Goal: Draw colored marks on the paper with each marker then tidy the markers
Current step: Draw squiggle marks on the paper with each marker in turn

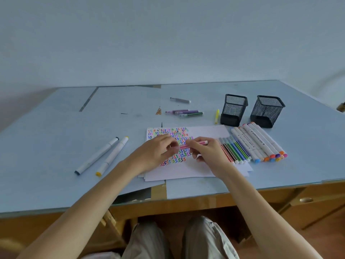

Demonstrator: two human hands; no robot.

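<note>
On the left part of the desk [56, 128] lie two thick white markers [101, 156] side by side, one dark-capped, one yellow-capped, well apart from the paper [186, 169]. The paper, a small stack near the desk's front edge, carries rows of multicoloured zigzag marks on its upper left area. Above it the left hand [155, 154] has its fingers curled, pinching one end of a pink marker [188, 145]; the right hand [207, 152] grips the barrel with curled fingers. The marker is horizontal above the drawn marks. Behind the paper lie one grey pen [180, 100] and three thin markers [184, 112] together, then a yellow marker [217, 115]. Right of the hands, a row of thin coloured markers [234, 151] touches a row of thick white markers [259, 143]. Two black mesh holders [233, 109] stand upright behind these.
</note>
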